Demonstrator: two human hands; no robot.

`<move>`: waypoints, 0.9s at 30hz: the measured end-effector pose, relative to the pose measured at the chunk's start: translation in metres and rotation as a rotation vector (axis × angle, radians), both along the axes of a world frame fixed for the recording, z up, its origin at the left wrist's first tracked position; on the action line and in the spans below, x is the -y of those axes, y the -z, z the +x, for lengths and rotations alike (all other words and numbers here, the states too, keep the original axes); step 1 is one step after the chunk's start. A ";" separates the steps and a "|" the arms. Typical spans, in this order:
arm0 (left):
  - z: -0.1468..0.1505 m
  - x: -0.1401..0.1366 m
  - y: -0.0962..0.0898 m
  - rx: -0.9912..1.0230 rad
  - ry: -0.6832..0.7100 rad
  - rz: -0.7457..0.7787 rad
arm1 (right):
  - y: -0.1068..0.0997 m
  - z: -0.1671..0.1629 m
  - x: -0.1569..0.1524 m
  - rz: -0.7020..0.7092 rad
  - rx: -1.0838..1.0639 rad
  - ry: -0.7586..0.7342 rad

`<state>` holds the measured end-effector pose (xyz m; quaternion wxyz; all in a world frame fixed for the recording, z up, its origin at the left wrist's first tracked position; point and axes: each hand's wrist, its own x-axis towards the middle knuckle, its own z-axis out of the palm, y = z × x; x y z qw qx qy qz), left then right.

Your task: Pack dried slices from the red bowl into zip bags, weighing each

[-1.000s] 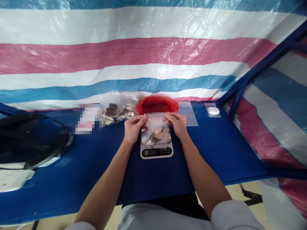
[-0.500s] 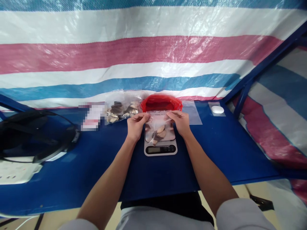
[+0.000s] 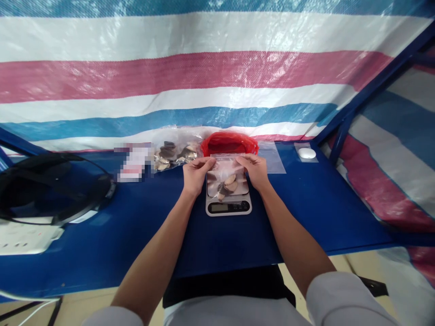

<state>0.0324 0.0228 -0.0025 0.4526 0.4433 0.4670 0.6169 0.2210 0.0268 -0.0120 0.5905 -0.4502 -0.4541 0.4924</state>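
Observation:
A clear zip bag (image 3: 224,170) with several pale and dark brown dried slices (image 3: 228,185) in its lower part is stretched between my hands. My left hand (image 3: 196,172) pinches its upper left corner between thumb and fingers. At the upper right corner, my right hand (image 3: 254,170) pinches it the same way. Under the bag lies a white kitchen scale (image 3: 229,213) with a dark display strip; the bag covers much of its plate, and I cannot tell whether it rests there. Just behind my hands sits an open red plastic bag (image 3: 231,141).
Filled clear bags of similar slices (image 3: 176,154) lie behind left, beside a blurred-out packet (image 3: 135,163). Flat clear bags (image 3: 276,157) and a white case (image 3: 306,153) are at right. A black headset-like object (image 3: 54,188) and power strip (image 3: 29,237) occupy the left of the blue table (image 3: 136,235).
Both hands still pinch the bag's top corners over the scale. The camera view has shifted slightly, and the slices look a little differently spread.

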 end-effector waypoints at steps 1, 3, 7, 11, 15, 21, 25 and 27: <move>0.001 0.001 -0.001 -0.013 0.008 -0.001 | 0.000 0.000 0.000 0.000 -0.002 0.008; 0.002 0.001 -0.001 -0.033 0.031 -0.001 | 0.001 0.001 0.000 0.000 -0.002 0.017; 0.003 0.002 0.000 -0.034 0.038 0.013 | 0.000 0.001 0.001 0.009 -0.026 0.014; 0.002 0.001 0.003 0.012 0.067 -0.006 | -0.002 0.000 0.003 0.013 -0.045 -0.009; 0.002 0.001 0.004 0.006 0.109 -0.004 | -0.001 -0.001 0.003 0.036 -0.014 -0.038; 0.003 0.003 -0.001 0.003 0.137 -0.035 | 0.003 -0.001 0.002 0.065 0.032 -0.037; 0.005 0.004 -0.005 -0.013 0.181 -0.056 | 0.001 -0.002 0.003 0.072 0.073 -0.008; 0.005 0.004 -0.006 -0.012 0.191 -0.075 | -0.001 -0.003 0.005 0.065 0.087 0.003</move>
